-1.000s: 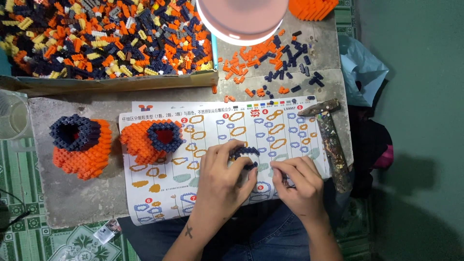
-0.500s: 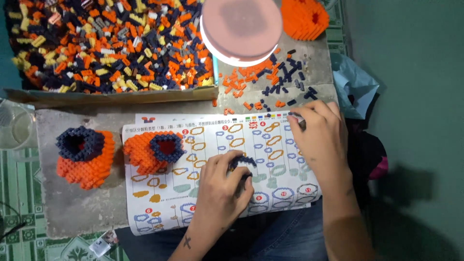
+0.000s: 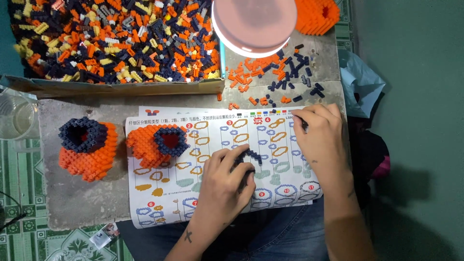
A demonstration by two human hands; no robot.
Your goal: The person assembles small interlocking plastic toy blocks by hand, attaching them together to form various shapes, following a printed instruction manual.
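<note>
My left hand [image 3: 224, 186] rests on the printed instruction sheet [image 3: 212, 140] and grips a small curved piece of dark blue bricks [image 3: 251, 157]. My right hand [image 3: 321, 137] lies on the sheet's upper right corner, fingers closed around a small dark brick [image 3: 304, 124]. Two orange brick models with dark blue heart-shaped rims stand to the left: one [image 3: 87, 145] on the grey slab, the other [image 3: 154, 144] on the sheet's left edge. Loose orange and dark blue bricks [image 3: 278, 79] lie scattered beyond my right hand.
A cardboard tray [image 3: 116, 41] full of mixed orange, blue and yellow bricks fills the far left. A round lamp head [image 3: 253, 24] hangs over the slab. Another orange model [image 3: 316, 14] sits far right, a clear cup [image 3: 14, 116] at the left edge.
My right hand left the blue piece, reached up toward the loose bricks, and now has drawn back slightly onto the sheet's corner. My left hand stayed put with the blue piece.
</note>
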